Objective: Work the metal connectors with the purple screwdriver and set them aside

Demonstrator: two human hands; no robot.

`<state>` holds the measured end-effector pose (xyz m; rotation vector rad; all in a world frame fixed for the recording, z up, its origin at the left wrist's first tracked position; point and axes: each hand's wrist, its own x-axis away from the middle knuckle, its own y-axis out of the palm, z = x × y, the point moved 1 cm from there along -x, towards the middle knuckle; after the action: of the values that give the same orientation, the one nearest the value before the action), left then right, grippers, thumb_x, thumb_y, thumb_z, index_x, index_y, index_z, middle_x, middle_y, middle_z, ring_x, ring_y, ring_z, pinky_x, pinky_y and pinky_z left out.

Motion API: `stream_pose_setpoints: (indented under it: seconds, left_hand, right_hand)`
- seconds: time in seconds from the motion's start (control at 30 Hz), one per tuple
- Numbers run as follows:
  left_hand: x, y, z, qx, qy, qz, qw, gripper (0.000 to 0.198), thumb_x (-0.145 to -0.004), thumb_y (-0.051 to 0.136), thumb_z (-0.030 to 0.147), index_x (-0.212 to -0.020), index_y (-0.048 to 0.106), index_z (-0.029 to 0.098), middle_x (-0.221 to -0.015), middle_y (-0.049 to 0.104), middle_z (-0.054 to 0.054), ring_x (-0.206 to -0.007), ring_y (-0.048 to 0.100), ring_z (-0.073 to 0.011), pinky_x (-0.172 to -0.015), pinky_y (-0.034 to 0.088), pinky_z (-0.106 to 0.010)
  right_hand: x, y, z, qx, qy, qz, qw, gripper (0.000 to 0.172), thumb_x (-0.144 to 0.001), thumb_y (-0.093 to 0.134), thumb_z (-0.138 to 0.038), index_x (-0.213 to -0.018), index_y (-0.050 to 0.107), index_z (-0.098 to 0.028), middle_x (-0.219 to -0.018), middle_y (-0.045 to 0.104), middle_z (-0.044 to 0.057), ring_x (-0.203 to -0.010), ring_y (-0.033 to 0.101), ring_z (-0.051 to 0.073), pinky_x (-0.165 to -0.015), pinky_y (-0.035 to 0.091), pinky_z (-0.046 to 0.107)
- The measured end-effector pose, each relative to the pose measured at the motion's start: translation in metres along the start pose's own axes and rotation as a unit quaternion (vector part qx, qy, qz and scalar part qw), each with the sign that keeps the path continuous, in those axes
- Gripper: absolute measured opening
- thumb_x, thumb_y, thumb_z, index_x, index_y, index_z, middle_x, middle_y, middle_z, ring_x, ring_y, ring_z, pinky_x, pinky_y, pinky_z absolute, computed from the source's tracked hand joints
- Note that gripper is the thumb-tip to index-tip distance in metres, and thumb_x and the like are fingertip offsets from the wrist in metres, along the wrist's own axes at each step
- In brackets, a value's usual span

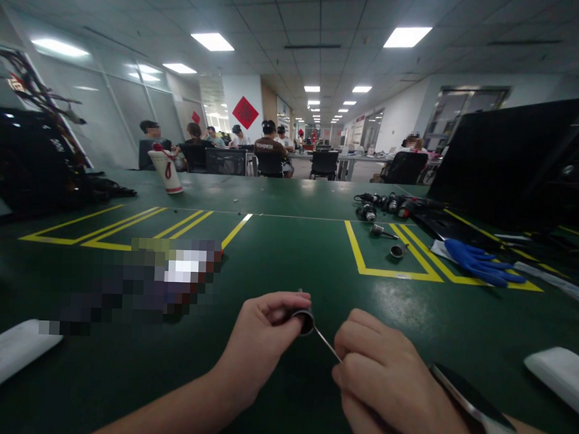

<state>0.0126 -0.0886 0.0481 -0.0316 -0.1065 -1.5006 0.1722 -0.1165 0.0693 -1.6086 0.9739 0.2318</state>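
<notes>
My left hand (261,339) pinches a small dark metal cylinder (305,320) just above the green table (292,255), its open end turned toward my right hand. My right hand (381,378) is curled closed around a thin metal rod (327,345) whose tip reaches into the cylinder's mouth. A watch with a pale strap (473,407) sits on my right wrist. Both hands are near the table's front edge, close to each other.
Several similar small metal parts (384,211) lie inside the yellow-lined area at right, by a blue glove (480,261) and a large black case (510,161). A white cup (167,170) stands far left. White objects lie at both front corners. People sit at desks behind.
</notes>
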Motion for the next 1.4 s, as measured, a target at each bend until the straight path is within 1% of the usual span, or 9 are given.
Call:
stream_pose_setpoints:
  seconds: [0.17,0.27,0.37,0.5,0.6,0.73,0.87,1.03,1.4]
  left_hand:
    - [-0.011,-0.008,-0.003,0.034,-0.054,-0.039,0.997,0.022,-0.07,0.063,0.01,-0.09,0.07,0.015,-0.086,0.072,-0.007,-0.082,0.066,-0.0187,-0.076,0.053,-0.03]
    - [-0.025,-0.011,-0.005,0.05,-0.059,-0.03,0.997,0.023,-0.073,0.062,0.007,-0.094,0.068,0.013,-0.088,0.071,-0.008,-0.085,0.065,-0.0195,-0.079,0.053,-0.033]
    - [-0.038,-0.011,-0.008,0.071,-0.091,-0.021,0.993,0.02,-0.076,0.057,0.003,-0.092,0.067,0.011,-0.095,0.069,-0.011,-0.089,0.065,-0.021,-0.08,0.054,-0.034]
    - [-0.045,-0.008,-0.013,0.085,-0.098,-0.036,0.991,0.023,-0.077,0.057,0.002,-0.096,0.066,0.012,-0.102,0.067,-0.011,-0.093,0.065,-0.0218,-0.08,0.055,-0.033]
    - [-0.044,-0.008,-0.013,0.085,-0.088,-0.031,0.992,0.023,-0.077,0.057,0.002,-0.096,0.066,0.012,-0.099,0.068,-0.012,-0.09,0.066,-0.021,-0.078,0.055,-0.03]
    - [-0.039,-0.012,-0.006,0.099,-0.048,0.004,0.994,0.021,-0.076,0.058,0.001,-0.092,0.067,0.011,-0.093,0.07,-0.011,-0.086,0.067,-0.0192,-0.076,0.056,-0.028]
    - [-0.035,-0.016,0.002,0.108,-0.033,0.07,0.991,0.019,-0.074,0.057,-0.002,-0.085,0.068,0.01,-0.085,0.07,-0.009,-0.076,0.067,-0.0166,-0.069,0.058,-0.025]
    - [-0.034,-0.028,0.003,0.123,-0.013,0.094,0.988,0.019,-0.076,0.056,-0.002,-0.084,0.068,0.01,-0.086,0.07,-0.008,-0.077,0.067,-0.0164,-0.068,0.059,-0.025]
    - [-0.028,-0.057,0.012,0.129,-0.002,0.18,0.975,0.019,-0.077,0.053,-0.003,-0.078,0.067,0.01,-0.077,0.07,-0.006,-0.071,0.068,-0.0151,-0.063,0.059,-0.022]
  right_hand:
    - [-0.003,-0.016,0.015,-0.056,0.009,0.097,0.994,0.017,-0.071,0.04,-0.002,-0.067,0.05,-0.015,-0.064,0.049,0.003,-0.059,0.043,0.014,-0.052,0.031,0.027]
    - [-0.005,-0.019,0.05,-0.027,0.098,0.127,0.987,0.013,-0.068,0.045,-0.005,-0.065,0.05,-0.016,-0.065,0.05,0.002,-0.062,0.046,0.015,-0.056,0.034,0.028]
    - [0.0,-0.021,0.098,-0.019,0.236,0.176,0.955,0.01,-0.065,0.049,-0.008,-0.063,0.051,-0.018,-0.064,0.051,0.0,-0.062,0.047,0.015,-0.058,0.036,0.028]
    - [0.011,-0.027,0.139,-0.018,0.304,0.225,0.926,0.008,-0.065,0.049,-0.01,-0.062,0.05,-0.018,-0.062,0.05,-0.001,-0.062,0.046,0.016,-0.057,0.033,0.029]
    - [0.011,-0.026,0.134,-0.072,0.317,0.211,0.922,0.006,-0.064,0.05,-0.012,-0.063,0.05,-0.018,-0.063,0.049,-0.002,-0.062,0.046,0.015,-0.056,0.035,0.028]
    - [-0.001,-0.012,0.101,-0.192,0.3,0.13,0.925,0.002,-0.067,0.052,-0.016,-0.066,0.051,-0.017,-0.065,0.051,-0.002,-0.06,0.049,0.013,-0.054,0.041,0.026]
    - [-0.011,0.01,0.091,-0.316,0.323,0.079,0.889,0.003,-0.07,0.055,-0.018,-0.07,0.052,-0.016,-0.07,0.051,-0.002,-0.064,0.051,0.013,-0.059,0.044,0.027]
    - [-0.018,0.031,0.11,-0.298,0.335,0.089,0.89,0.015,-0.083,0.045,-0.024,-0.091,0.054,-0.016,-0.087,0.057,0.004,-0.079,0.056,0.015,-0.072,0.047,0.032]
    - [-0.062,0.078,0.101,-0.159,0.225,-0.07,0.959,0.019,-0.083,0.052,-0.017,-0.102,0.053,-0.019,-0.105,0.061,0.006,-0.096,0.057,0.02,-0.081,0.045,0.036]
